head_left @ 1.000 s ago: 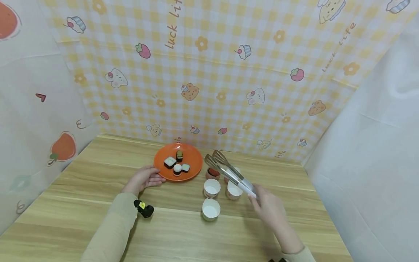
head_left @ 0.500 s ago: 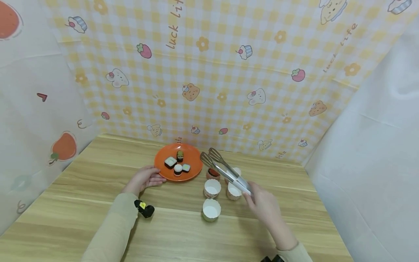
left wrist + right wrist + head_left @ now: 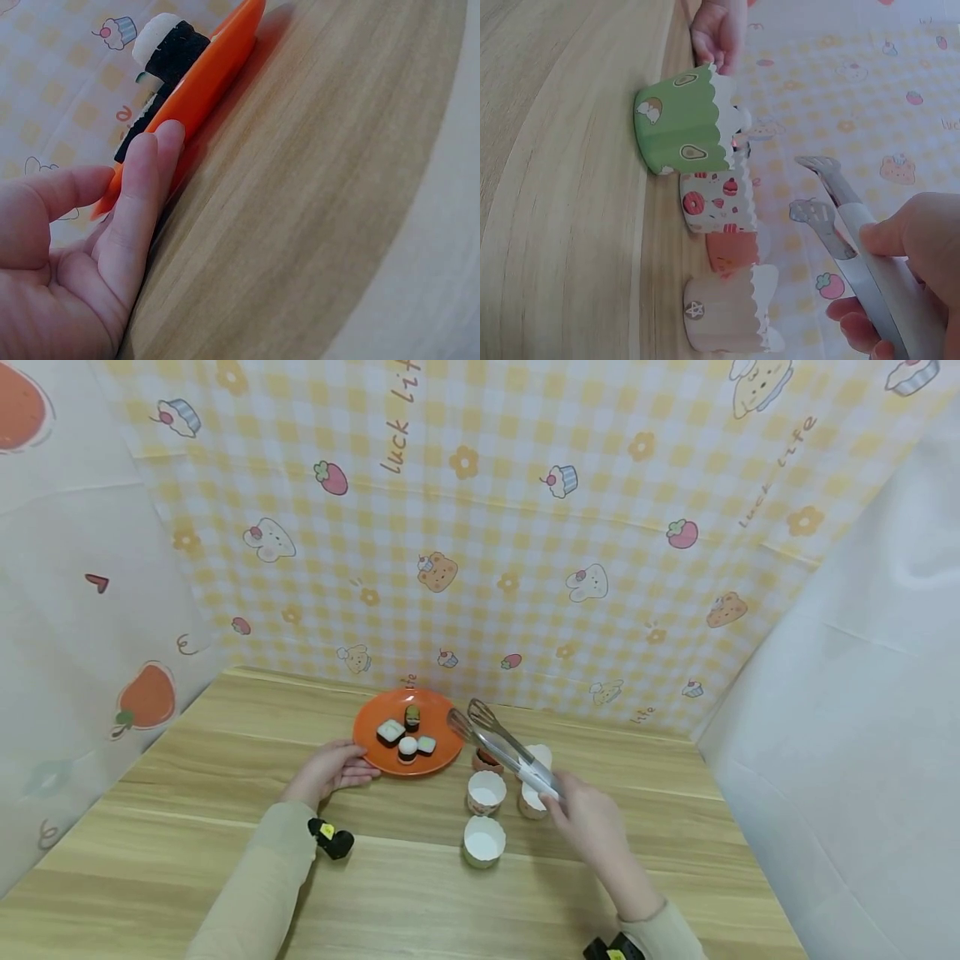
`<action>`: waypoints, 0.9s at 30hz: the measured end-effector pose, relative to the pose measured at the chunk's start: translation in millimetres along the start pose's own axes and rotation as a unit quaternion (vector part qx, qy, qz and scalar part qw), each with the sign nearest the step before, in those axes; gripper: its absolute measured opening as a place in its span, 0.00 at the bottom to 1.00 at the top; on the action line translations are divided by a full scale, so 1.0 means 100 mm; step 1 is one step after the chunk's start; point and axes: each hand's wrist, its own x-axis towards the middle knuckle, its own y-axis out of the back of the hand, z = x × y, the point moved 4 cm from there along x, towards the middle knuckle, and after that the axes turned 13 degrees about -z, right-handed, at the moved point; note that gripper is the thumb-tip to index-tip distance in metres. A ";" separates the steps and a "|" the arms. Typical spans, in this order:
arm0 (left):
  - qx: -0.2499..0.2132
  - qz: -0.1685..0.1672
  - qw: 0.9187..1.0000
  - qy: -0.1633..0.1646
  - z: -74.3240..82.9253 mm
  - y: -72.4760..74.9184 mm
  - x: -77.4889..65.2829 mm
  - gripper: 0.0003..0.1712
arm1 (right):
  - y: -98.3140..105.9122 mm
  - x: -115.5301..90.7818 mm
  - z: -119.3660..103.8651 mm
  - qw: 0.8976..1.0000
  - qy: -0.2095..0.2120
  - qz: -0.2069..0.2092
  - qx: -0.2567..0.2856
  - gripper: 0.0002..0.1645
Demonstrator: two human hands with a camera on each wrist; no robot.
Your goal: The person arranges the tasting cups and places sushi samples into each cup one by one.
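My left hand [image 3: 330,770] pinches the near left rim of an orange plate [image 3: 371,710], thumb on top and fingers beneath, as the left wrist view shows. Several sushi pieces stand on the plate, among them a white-topped round one [image 3: 407,748], a flat white one [image 3: 390,732] and a yellowish-topped one [image 3: 412,718]. In my right hand [image 3: 588,818] are metal tongs [image 3: 885,277] with white grips. Their slotted tips are apart with nothing between them, and in the head view they overlap the plate's right rim.
Right of the plate stand several paper cups: a green one [image 3: 483,842] nearest, a dessert-print one [image 3: 486,792] behind it, then a reddish one [image 3: 487,761] with a dark-edged filling. A pale cup [image 3: 532,802] is beside them, partly behind the tongs. A patterned cloth [image 3: 465,527] backs the table.
My right hand has carried the tongs leftward over the cups, bringing their tips to the plate's right edge. The left hand and the plate stay where they were.
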 end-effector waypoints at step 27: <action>-0.007 0.010 1.000 0.004 -0.01 0.02 0.01 0.23 | -0.09 0.33 -0.35 0.997 -0.030 -0.068 0.035 0.18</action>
